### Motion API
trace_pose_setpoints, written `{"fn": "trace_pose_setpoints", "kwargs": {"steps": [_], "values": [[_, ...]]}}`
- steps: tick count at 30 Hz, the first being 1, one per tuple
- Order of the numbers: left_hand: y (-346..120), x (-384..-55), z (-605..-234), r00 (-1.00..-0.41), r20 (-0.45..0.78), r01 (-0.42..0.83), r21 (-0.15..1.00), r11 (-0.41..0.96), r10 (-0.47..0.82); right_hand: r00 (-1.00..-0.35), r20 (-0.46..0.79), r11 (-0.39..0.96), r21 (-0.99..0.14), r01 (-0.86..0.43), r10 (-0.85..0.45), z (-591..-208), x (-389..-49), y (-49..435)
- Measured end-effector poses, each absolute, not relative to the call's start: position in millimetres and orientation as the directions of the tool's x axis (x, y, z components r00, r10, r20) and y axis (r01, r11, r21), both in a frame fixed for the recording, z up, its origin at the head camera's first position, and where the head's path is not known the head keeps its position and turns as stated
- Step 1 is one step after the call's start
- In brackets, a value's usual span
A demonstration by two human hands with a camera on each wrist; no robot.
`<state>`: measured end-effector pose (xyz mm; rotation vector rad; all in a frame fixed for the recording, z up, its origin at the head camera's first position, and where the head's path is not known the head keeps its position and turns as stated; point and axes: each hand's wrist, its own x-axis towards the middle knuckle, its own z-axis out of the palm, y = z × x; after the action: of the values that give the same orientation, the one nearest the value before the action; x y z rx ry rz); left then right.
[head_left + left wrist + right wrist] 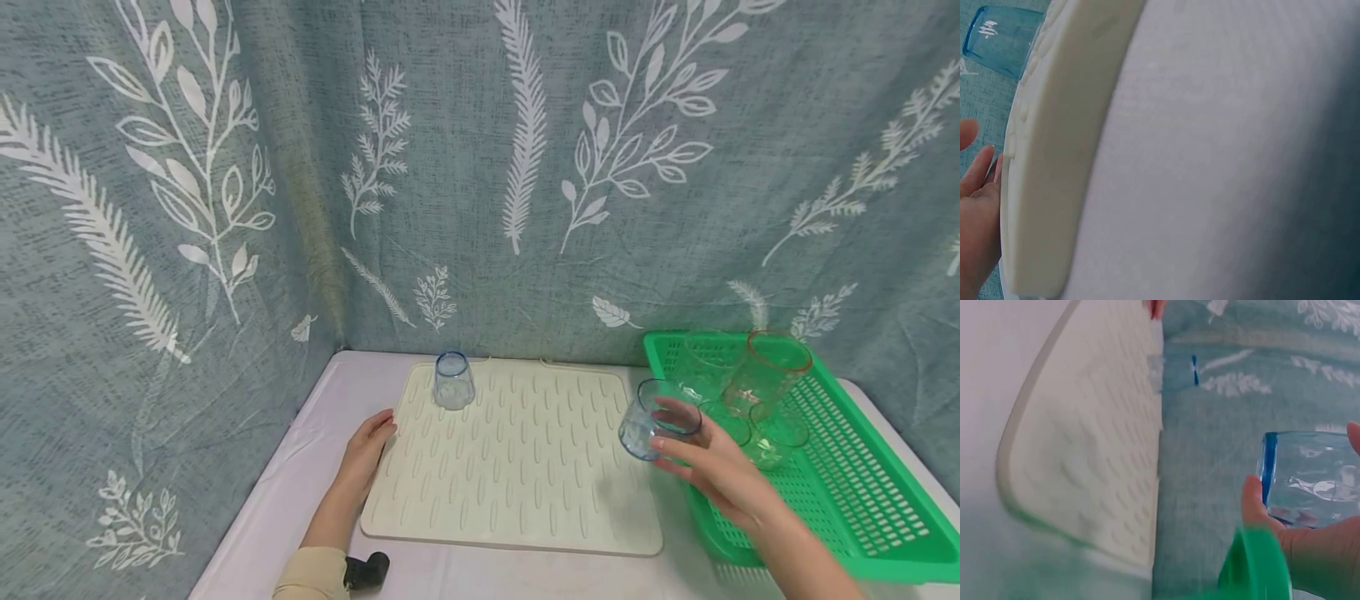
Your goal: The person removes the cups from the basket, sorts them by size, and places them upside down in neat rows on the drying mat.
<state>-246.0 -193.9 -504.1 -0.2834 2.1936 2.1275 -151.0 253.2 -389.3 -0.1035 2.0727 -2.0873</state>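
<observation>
My right hand (723, 471) grips a clear glass with a blue rim (637, 425), fingers and thumb about its side. The glass is held tilted over the right edge of a cream ribbed drying mat (517, 479), beside the green basket (900, 569). In the right wrist view, its thick blue edge (1268, 464) lies close to a fingertip. My left hand (367, 447) rests at the mat's left edge with loosely bent fingers, holding nothing. Near the mat's far left corner stands another blue-rimmed glass (453, 387), rim up.
Several glasses stand inside the basket's far left part, among them a taller one with an orange rim (772, 371). A white cloth (315, 425) covers the table. Grey-blue curtains (465, 208) with white leaf prints hang behind and at both sides.
</observation>
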Motion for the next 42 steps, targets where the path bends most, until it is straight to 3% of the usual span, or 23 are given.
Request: {"fn": "trace_pose_setpoints", "kwargs": {"steps": [17, 25, 31, 37, 42], "values": [[-192.7, -246.3, -503.8, -0.98, -0.176, -0.184, 0.98, 0.081, -0.089, -0.976, -0.151, -0.042, -0.986, 0.16, -0.157, -412.0, -163.9, 183.8], [-190.5, -244.5, -501.0, -0.98, -0.173, -0.185, 0.974, 0.131, -0.097, -0.983, -0.156, 0.028, -0.988, 0.154, -0.098, -433.2, -169.2, 162.2], [-182.0, -241.6, -488.7, -0.976, -0.171, -0.202, 0.94, 0.274, -0.132, -0.986, -0.151, 0.136, -0.981, 0.141, -0.071, -445.3, -168.2, 155.3], [-153.6, -231.8, -467.3, -0.991, -0.031, -0.091, 0.871, 0.483, -0.129, -0.986, -0.145, 0.202, -0.971, 0.127, -0.077, -450.3, -165.6, 153.5], [-116.5, -215.7, -451.9, -0.995, 0.091, 0.077, 0.941, 0.331, -0.026, -0.988, -0.132, 0.242, -0.964, 0.11, -0.077, -452.2, -166.3, 153.8]]}}
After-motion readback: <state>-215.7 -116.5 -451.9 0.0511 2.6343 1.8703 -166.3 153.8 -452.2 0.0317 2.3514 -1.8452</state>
